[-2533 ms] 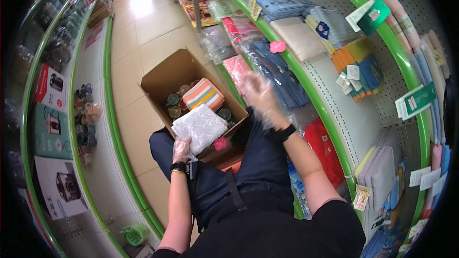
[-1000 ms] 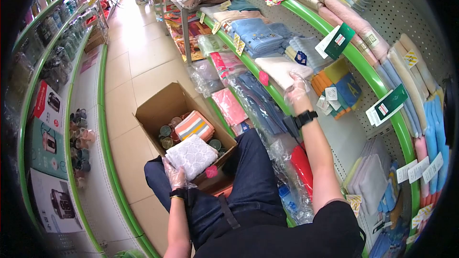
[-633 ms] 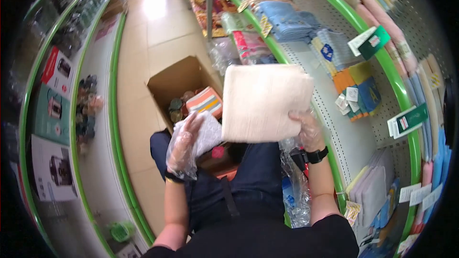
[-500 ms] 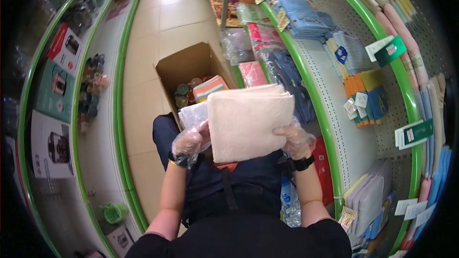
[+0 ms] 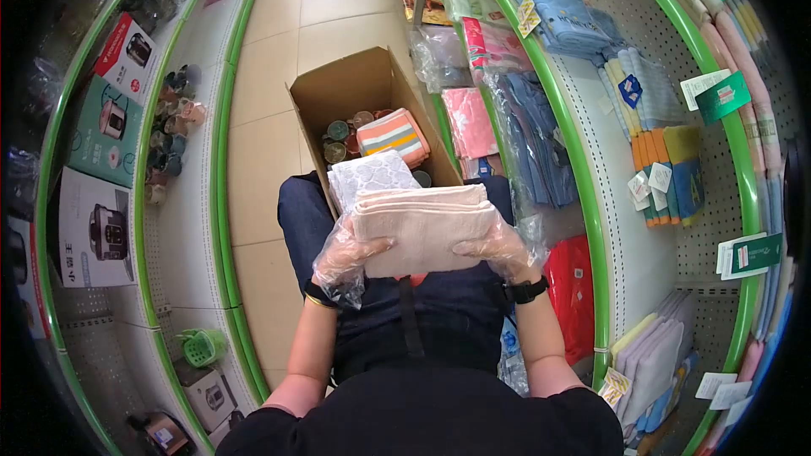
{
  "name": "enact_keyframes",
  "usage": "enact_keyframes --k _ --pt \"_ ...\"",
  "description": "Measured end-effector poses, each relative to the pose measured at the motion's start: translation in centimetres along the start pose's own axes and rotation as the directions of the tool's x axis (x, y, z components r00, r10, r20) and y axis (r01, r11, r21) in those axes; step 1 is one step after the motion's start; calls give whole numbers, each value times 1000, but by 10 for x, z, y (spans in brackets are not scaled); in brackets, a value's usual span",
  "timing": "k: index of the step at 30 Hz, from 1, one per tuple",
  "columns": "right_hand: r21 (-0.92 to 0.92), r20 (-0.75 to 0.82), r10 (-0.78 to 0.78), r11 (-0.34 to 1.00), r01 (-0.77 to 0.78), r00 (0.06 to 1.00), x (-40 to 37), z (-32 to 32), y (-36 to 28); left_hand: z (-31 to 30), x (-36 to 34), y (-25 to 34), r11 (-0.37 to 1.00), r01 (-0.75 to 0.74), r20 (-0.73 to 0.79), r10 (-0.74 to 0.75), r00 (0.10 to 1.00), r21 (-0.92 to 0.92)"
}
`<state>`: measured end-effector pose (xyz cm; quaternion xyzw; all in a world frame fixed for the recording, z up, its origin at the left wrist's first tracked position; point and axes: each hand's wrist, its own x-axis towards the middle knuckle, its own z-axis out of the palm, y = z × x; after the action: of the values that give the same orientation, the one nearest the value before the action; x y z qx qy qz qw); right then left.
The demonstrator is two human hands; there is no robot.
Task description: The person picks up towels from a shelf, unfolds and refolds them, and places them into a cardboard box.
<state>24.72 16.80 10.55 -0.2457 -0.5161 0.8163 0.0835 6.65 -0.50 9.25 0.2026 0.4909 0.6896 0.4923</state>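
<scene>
A folded pale pink towel [image 5: 427, 232] is held level over my lap, its layered folded edge facing away from me. My left hand [image 5: 348, 255], in a clear plastic glove, grips its left side with the thumb on top. On the right side my right hand [image 5: 500, 247], gloved the same way, pinches it. Just beyond the towel is an open cardboard box [image 5: 342, 84]. Inside lie a white patterned cloth [image 5: 372, 176], a striped orange towel [image 5: 394, 137] and several round jars or cups [image 5: 336, 130].
Left shelves [image 5: 190, 245] hold boxed appliances [image 5: 95, 228], small cups and a green basket [image 5: 201, 346]. Right shelves [image 5: 629, 245] carry folded towels [image 5: 562, 13] and hanging tagged towels. Bagged clothes [image 5: 532, 135] and a red package [image 5: 570, 295] lie low beside my right leg.
The pink towel has tipped flatter and come lower, showing less of its face. Both hands now hold its sides more evenly. More of the box's contents shows.
</scene>
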Motion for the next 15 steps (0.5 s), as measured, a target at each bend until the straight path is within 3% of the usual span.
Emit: enact_keyframes --k 1,3,4,6,10,12,13,15 --pt "2 -2 1 1000 -1 1000 2 -2 1 -1 1 1 1000 3 1 -3 1000 1" --pt "-29 39 -41 999 42 998 7 -3 4 -6 2 4 982 -14 102 -5 995 187" --pt "-26 35 -40 999 41 999 10 0 2 -5 1 5 982 -10 104 -10 995 188" --pt "-10 62 -185 982 186 981 14 7 0 -5 0 5 987 26 46 -33 998 156" --pt "-145 -30 -145 980 140 989 14 -2 21 -11 1 -4 992 -6 28 3 1000 130" --pt "-290 -92 -361 901 322 928 12 1 22 -14 0 -6 979 -60 52 51 997 195" --pt "-288 -89 -357 903 319 930 13 0 20 -14 -1 -7 979 -58 47 50 998 194" --pt "-342 62 -321 883 322 945 15 -2 12 -14 -3 -8 953 -115 -4 121 993 281"
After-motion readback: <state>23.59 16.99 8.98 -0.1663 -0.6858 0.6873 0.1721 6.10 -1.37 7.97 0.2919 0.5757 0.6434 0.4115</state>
